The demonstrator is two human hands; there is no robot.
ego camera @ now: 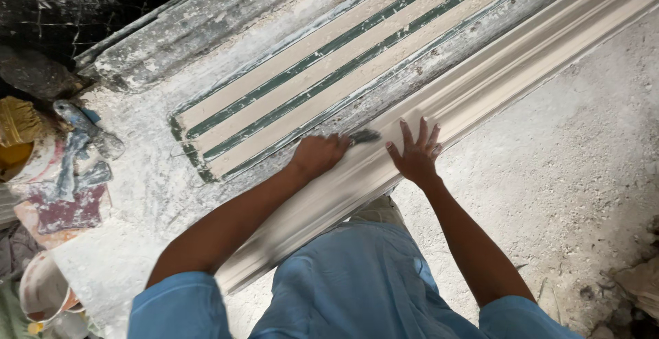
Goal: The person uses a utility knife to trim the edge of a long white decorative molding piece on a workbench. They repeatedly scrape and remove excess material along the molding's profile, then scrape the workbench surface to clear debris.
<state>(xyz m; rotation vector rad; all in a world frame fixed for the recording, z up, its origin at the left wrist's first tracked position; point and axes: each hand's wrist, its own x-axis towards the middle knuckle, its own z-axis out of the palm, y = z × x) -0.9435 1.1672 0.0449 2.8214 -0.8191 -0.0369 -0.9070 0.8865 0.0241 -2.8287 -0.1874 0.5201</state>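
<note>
Head view | left hand (317, 155) grip closed on blurred brush (365, 136) | right hand (415, 153) flat, open, on moulding (480, 88)

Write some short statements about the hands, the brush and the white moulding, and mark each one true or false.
1. The left hand grips a brush. True.
2. The right hand holds a hammer. False: it lies flat, fingers spread, on the white moulding.
3. The green-striped mould lies beside the moulding. True.
4. The brush bristles rest on the floor. False: they are on the moulding.
</note>
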